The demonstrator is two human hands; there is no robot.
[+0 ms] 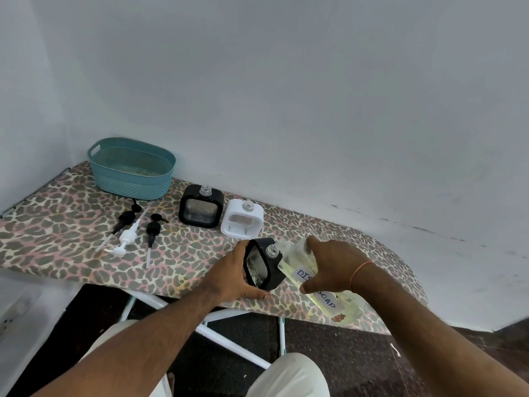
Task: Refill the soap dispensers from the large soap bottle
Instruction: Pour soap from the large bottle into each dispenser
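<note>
Head view of a leopard-print ironing board [71,224] set against a pale wall, with the person's two forearms reaching over its near edge. The left hand [237,277] grips a black square soap dispenser [262,265], fingers and thumb curled round its frame, and holds it tilted at the board's near edge with its clear threaded neck turned to the right. The right hand [333,266] grips the large soap bottle [315,277], a clear bottle of pale yellow liquid with a white label on which "DIS" and "SOAP" can be read; the thumb and fingers clamp its sides, and an orange thread circles the wrist. The bottle is tipped leftward so that its open mouth sits just beside the neck of the held dispenser; whether the two touch, or whether liquid is passing, cannot be told. Farther back on the board, toward the wall, a second black dispenser [201,206] and a white dispenser [242,222] stand upright side by side, both uncapped. To the left of these, three pump heads lie flat on the board: a black pump [124,219], a white pump [126,237] and another black pump [151,227], close together with their dip tubes pointing toward the near edge. A teal plastic basket [131,167] stands at the board's far left, near the wall.
</note>
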